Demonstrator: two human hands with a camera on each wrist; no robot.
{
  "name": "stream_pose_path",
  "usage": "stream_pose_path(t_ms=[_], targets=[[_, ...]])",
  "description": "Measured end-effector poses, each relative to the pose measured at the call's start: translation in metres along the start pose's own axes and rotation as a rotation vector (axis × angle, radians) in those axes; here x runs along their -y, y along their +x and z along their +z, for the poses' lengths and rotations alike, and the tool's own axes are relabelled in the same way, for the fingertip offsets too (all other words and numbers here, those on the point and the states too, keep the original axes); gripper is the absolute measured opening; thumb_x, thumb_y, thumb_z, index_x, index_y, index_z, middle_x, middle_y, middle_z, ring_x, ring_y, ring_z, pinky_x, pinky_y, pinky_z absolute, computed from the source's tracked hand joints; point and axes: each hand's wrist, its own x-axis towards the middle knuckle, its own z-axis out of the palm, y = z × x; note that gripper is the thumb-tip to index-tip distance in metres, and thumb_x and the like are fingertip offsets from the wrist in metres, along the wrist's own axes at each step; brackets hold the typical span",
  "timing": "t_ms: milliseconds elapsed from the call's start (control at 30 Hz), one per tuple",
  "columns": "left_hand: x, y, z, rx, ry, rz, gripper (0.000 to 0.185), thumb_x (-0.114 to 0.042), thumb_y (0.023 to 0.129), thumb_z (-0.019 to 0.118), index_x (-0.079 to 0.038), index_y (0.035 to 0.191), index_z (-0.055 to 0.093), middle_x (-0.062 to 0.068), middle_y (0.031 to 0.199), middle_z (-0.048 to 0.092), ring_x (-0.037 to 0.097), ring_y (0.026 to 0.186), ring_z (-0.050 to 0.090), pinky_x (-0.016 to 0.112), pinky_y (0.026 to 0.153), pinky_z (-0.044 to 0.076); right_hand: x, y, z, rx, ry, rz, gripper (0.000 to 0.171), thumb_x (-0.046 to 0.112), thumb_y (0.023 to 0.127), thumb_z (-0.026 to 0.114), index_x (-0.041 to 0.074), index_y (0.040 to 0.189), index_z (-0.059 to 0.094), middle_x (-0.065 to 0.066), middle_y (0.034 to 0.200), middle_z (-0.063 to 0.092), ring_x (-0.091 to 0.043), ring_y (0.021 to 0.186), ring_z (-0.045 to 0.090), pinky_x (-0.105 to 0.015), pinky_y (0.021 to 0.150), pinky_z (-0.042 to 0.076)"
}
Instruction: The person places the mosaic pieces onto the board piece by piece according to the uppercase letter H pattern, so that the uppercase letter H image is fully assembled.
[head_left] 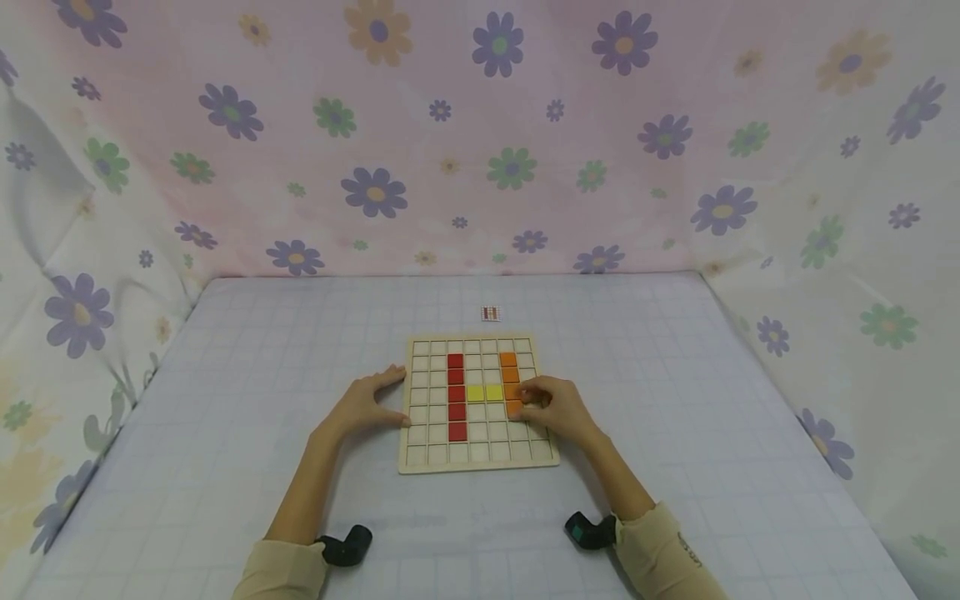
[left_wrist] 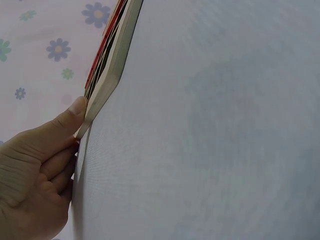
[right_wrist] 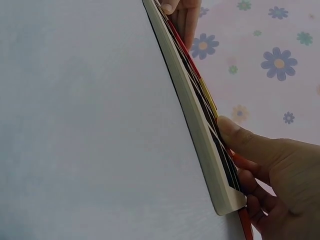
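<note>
A wooden grid board (head_left: 480,457) lies flat on the table. In its cells sit a red column (head_left: 456,396), two yellow squares (head_left: 484,392) and an orange column (head_left: 509,371). My left hand (head_left: 366,405) rests on the table, thumb and fingers against the board's left edge (left_wrist: 112,65). In the left wrist view the left hand (left_wrist: 35,170) has its thumb on that edge. My right hand (head_left: 552,408) lies over the board's right side, its curled fingers pinching the lower end of the orange column. The right wrist view shows the right hand (right_wrist: 280,175) with its thumb on the board (right_wrist: 195,120).
A small printed marker (head_left: 491,313) lies on the table behind the board. The table (head_left: 675,400) has a pale grid cover. Flowered cloth walls (head_left: 480,142) close the back and both sides. Black wrist cameras (head_left: 347,546) sit on both forearms.
</note>
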Motion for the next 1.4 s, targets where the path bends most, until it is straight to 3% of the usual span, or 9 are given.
stream_pose_path(t_ms=[267,467,867,1033,1133,1267,1400], targets=[[-0.002,-0.003,-0.002,-0.005,-0.004,-0.009,0.089,-0.039,0.058,0.080,-0.011,0.133,0.042,0.010,0.141,0.030,0.036,0.130,0.021,0.053,0.106,0.011,0.004,0.000,0.001,0.007,-0.032,0.013,0.045,0.020,0.064,0.079,-0.003,0.099,0.062,-0.005,0.082,0.062,-0.014,0.070,0.054,-0.022,0.059,0.048],[0.000,-0.003,-0.001,-0.003,-0.007,-0.022,0.090,-0.040,0.058,0.080,-0.012,0.133,0.041,0.010,0.141,0.029,0.035,0.131,0.021,0.052,0.106,0.014,0.006,0.000,0.003,0.006,-0.049,-0.027,0.045,0.020,0.064,0.079,-0.003,0.098,0.062,-0.007,0.085,0.063,-0.015,0.074,0.056,-0.023,0.062,0.050],[0.000,-0.002,0.000,-0.002,-0.021,-0.018,0.089,-0.039,0.058,0.080,-0.012,0.133,0.042,0.010,0.142,0.030,0.033,0.131,0.020,0.052,0.105,0.016,0.002,0.000,0.007,0.018,-0.096,-0.064,0.039,0.028,0.067,0.077,0.003,0.095,0.066,-0.002,0.090,0.065,-0.013,0.078,0.057,-0.025,0.068,0.050],[0.000,-0.002,0.000,0.003,-0.016,-0.015,0.088,-0.038,0.058,0.080,-0.012,0.133,0.042,0.010,0.142,0.030,0.034,0.131,0.020,0.052,0.106,0.014,0.003,-0.003,0.000,-0.009,0.018,-0.041,0.035,0.016,0.069,0.076,-0.001,0.096,0.064,-0.009,0.088,0.065,-0.017,0.076,0.059,-0.025,0.064,0.050],[0.000,-0.002,0.001,0.003,-0.014,-0.013,0.088,-0.038,0.059,0.080,-0.012,0.133,0.041,0.010,0.142,0.029,0.035,0.131,0.020,0.052,0.106,0.013,0.016,-0.007,-0.009,-0.053,0.061,-0.045,0.029,0.004,0.070,0.073,-0.007,0.095,0.063,-0.017,0.084,0.064,-0.027,0.073,0.059,-0.034,0.061,0.051],[-0.001,-0.002,0.001,-0.001,-0.013,-0.012,0.088,-0.038,0.059,0.080,-0.013,0.133,0.041,0.010,0.142,0.029,0.034,0.131,0.020,0.052,0.106,0.014,0.029,-0.013,-0.024,-0.099,0.050,-0.048,0.027,-0.004,0.070,0.070,-0.012,0.095,0.061,-0.023,0.082,0.061,-0.036,0.072,0.057,-0.047,0.062,0.050],[-0.001,-0.002,0.001,0.001,-0.012,0.000,0.087,-0.037,0.059,0.080,-0.012,0.133,0.041,0.010,0.142,0.029,0.032,0.131,0.021,0.051,0.105,0.016,0.008,-0.018,-0.034,-0.121,-0.037,-0.057,0.028,-0.001,0.072,0.070,-0.009,0.097,0.061,-0.020,0.088,0.061,-0.030,0.076,0.058,-0.039,0.064,0.050]])
